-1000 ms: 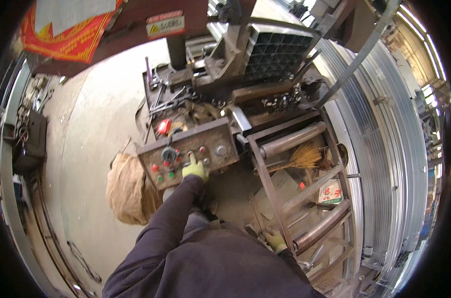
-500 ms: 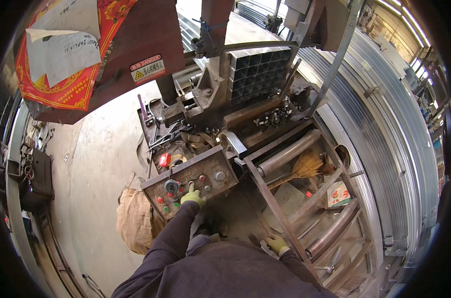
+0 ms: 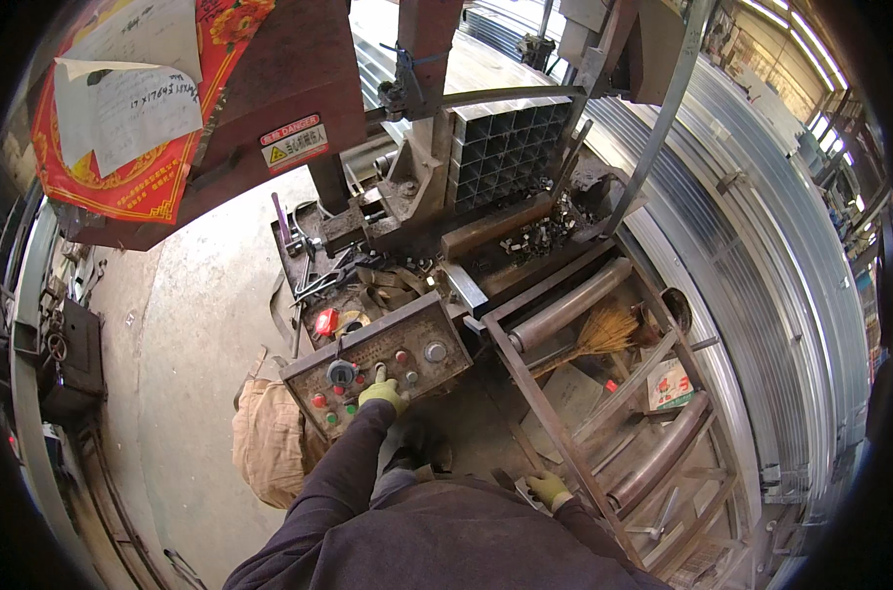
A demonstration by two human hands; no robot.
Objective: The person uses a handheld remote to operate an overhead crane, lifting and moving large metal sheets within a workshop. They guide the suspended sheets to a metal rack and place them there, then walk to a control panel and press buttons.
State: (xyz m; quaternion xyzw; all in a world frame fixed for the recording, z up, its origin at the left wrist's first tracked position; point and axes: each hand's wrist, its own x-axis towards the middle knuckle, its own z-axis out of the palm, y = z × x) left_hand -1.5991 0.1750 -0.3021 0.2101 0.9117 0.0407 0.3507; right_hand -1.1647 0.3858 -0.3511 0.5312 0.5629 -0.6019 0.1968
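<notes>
My left hand (image 3: 382, 395), in a yellow-green work glove, reaches over a grimy sloping control panel (image 3: 429, 324). Its index finger is stretched onto a control in the panel's middle, and the other fingers look bent. Round the hand sit red and green buttons, a grey dial (image 3: 340, 373) and a pale knob (image 3: 435, 351). My right hand (image 3: 548, 488), gloved alike, is low beside the rusty rail (image 3: 555, 425) of a roller frame. A small dark piece (image 3: 504, 479) lies close to its fingers; whether the hand grips anything is unclear.
Beyond the panel stands a bundle of square metal tubes (image 3: 510, 147), with metal offcuts (image 3: 550, 231) in front. Rollers (image 3: 574, 305) and a straw broom (image 3: 607, 329) are at the right, before long stacked profiles (image 3: 761, 265). A brown cloth-covered bundle (image 3: 269, 442) stands left.
The view has shifted very slightly. My left hand stays at the same control, and my right hand keeps its place beside the frame.
</notes>
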